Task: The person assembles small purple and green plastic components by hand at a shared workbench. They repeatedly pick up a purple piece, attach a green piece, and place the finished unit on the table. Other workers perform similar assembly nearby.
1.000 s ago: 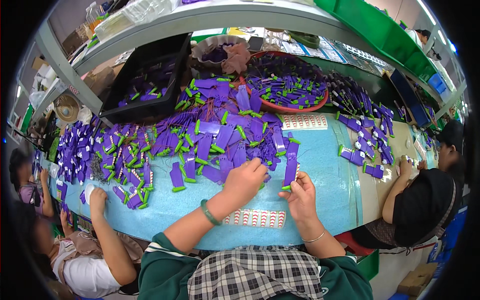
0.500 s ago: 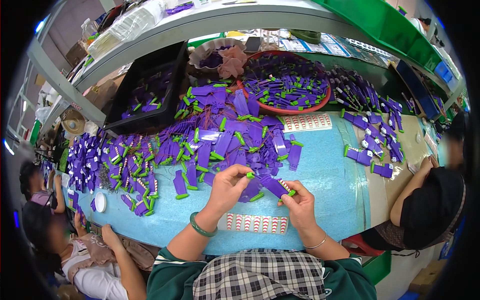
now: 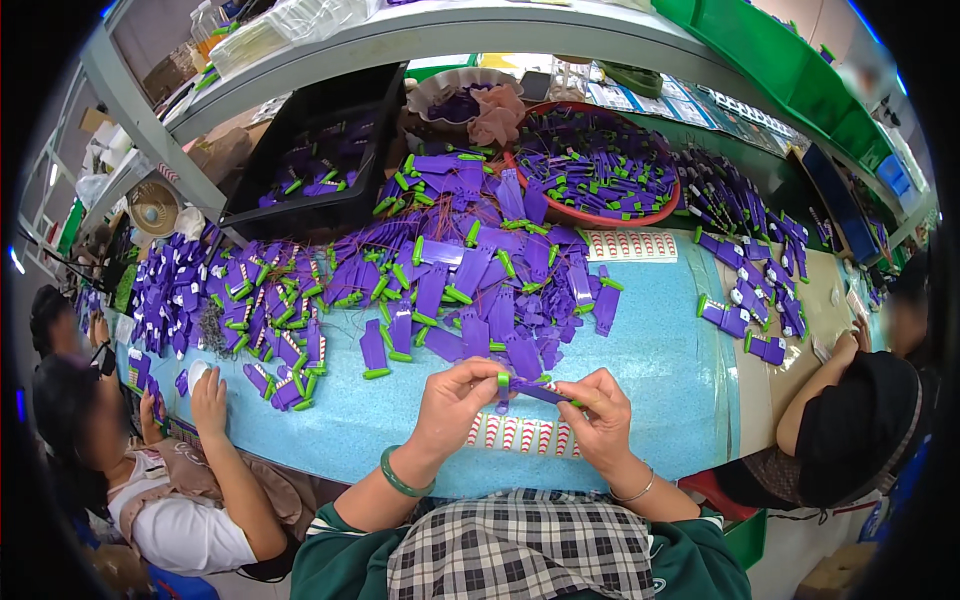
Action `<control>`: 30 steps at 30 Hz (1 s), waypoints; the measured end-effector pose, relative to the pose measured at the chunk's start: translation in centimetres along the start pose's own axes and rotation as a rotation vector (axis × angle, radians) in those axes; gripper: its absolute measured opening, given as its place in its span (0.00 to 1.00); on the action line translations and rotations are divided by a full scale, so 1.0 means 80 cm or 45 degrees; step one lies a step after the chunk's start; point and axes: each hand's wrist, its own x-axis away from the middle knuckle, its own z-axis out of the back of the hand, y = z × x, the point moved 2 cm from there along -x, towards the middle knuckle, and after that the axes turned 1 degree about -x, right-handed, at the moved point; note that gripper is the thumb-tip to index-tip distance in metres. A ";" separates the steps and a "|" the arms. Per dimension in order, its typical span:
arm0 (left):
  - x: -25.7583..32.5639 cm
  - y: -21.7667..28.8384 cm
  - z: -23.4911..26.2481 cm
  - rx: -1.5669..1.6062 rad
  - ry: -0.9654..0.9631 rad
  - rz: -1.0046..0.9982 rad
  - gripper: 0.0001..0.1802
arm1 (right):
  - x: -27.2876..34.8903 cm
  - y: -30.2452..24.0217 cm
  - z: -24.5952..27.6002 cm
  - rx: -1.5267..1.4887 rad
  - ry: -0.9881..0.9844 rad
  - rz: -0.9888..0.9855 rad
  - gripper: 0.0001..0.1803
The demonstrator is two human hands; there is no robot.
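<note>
My left hand [image 3: 447, 412] pinches a narrow purple plastic strip with a green end [image 3: 503, 392], which hangs almost upright. A flat purple plastic piece with green ends [image 3: 538, 391] is gripped by my right hand [image 3: 599, 418] and seen nearly edge-on. The two parts meet or overlap between my fingertips; whether they are joined I cannot tell. Beneath my hands on the blue table mat [image 3: 660, 350] lies a sheet of red-and-white chevron stickers [image 3: 525, 436], partly covered by the hands.
Beyond my hands spreads a heap of purple and green pieces [image 3: 440, 270]. Behind it stand a black tray [image 3: 265, 215], a frilled bowl [image 3: 420, 100] and a red basket [image 3: 650, 215]. A shelf edge [image 3: 480, 35] crosses above. Co-workers sit at left [image 3: 180, 520] and right [image 3: 850, 420].
My hands have come lower and closer together. The piece in my right hand has turned from showing its stickered face to nearly edge-on, and the strip now points downward.
</note>
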 end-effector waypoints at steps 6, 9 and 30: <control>0.038 -0.013 -0.004 0.050 0.059 0.102 0.13 | 0.025 0.003 -0.008 -0.016 0.047 0.018 0.19; 0.048 -0.017 -0.012 0.138 -0.013 0.079 0.14 | 0.026 -0.005 -0.013 -0.053 0.009 -0.042 0.19; 0.045 0.002 -0.006 -0.199 -0.019 0.150 0.14 | 0.024 0.001 -0.011 0.027 -0.027 0.031 0.20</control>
